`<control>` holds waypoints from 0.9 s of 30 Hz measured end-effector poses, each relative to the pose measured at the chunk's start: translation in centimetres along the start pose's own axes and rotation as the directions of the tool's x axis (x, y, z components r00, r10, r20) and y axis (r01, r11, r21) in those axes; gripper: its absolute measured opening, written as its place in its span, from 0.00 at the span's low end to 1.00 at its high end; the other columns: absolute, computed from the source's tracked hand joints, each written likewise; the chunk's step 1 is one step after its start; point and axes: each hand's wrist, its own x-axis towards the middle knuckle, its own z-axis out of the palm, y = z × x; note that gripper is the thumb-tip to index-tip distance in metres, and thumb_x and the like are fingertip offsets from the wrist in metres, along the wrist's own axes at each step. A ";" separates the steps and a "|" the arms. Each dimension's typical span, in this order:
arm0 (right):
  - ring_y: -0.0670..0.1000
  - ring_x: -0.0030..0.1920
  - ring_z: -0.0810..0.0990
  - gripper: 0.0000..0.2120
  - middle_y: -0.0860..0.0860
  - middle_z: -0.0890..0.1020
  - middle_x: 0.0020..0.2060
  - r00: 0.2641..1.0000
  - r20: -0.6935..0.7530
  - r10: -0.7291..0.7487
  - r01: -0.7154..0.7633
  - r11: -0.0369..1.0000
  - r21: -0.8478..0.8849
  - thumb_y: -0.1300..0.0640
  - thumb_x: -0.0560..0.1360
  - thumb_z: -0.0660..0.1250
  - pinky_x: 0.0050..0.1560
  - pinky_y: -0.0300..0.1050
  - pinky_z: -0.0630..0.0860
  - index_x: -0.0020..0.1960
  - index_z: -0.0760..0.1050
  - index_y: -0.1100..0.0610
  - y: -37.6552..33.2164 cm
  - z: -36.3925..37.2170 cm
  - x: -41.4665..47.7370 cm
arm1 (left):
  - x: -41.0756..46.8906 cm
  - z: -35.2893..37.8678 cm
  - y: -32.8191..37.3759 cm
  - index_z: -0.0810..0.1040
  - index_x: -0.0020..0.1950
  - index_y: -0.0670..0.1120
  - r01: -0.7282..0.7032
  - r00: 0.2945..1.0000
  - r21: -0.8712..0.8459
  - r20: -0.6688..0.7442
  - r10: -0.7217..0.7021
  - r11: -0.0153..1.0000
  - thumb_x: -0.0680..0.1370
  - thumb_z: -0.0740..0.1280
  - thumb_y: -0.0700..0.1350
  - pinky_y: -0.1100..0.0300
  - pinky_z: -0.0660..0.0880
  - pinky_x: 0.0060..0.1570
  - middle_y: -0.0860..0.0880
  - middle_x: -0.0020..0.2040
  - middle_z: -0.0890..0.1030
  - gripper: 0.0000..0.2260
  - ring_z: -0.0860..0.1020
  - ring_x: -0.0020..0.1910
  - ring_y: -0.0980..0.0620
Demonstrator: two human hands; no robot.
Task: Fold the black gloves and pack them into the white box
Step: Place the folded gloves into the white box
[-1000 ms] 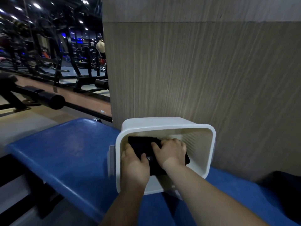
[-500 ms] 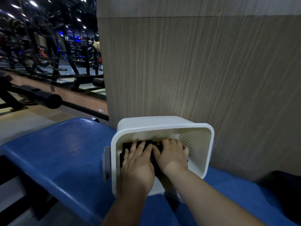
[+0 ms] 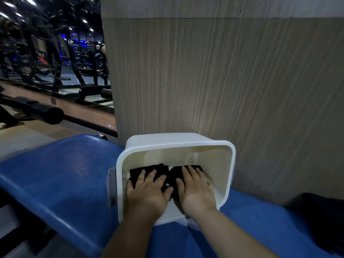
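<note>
The white box [image 3: 229, 164] is smooth, hard plastic with rounded corners and a thick rolled rim. Its right inner wall carries a panel of fine parallel ribs, and a grey handle-like piece sticks out from its left outer side. It stands at the far edge of a blue bench [image 3: 65, 174], close against a wall [image 3: 223, 81] of pale, vertically streaked wood grain. The bench is padded, with a slightly glossy, leather-like cover and a rounded front edge.

Inside the box, on its floor, lie the black gloves [image 3: 154, 168], soft matte fabric folded into two flat bundles side by side, one toward the left wall and one toward the right wall, their inner edges touching or nearly so.

Both forearms reach in over the box's near rim. The left hand [image 3: 149, 190] lies palm down on the left bundle, fingers straight and spread, and the right hand [image 3: 195, 189] lies the same way on the right bundle; neither hand curls round the fabric.

At the right end of the bench sits a dark shape [image 3: 323, 220], too dim to identify. Beyond the bench's left corner stand black gym machines [image 3: 55, 62] and a black padded roller [image 3: 50, 113].
</note>
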 end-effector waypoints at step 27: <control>0.50 0.71 0.61 0.28 0.47 0.70 0.68 0.943 -0.254 -0.214 0.224 0.975 0.008 0.44 0.74 0.43 0.69 0.50 0.64 0.68 0.70 0.50 3.5 -3.7 -5.0 | -2.9 -1.0 3.0 0.79 0.62 0.52 -0.184 0.898 -0.236 -0.434 0.066 0.954 0.76 0.66 0.53 0.53 0.69 0.61 0.52 0.57 0.82 0.15 0.77 0.59 0.50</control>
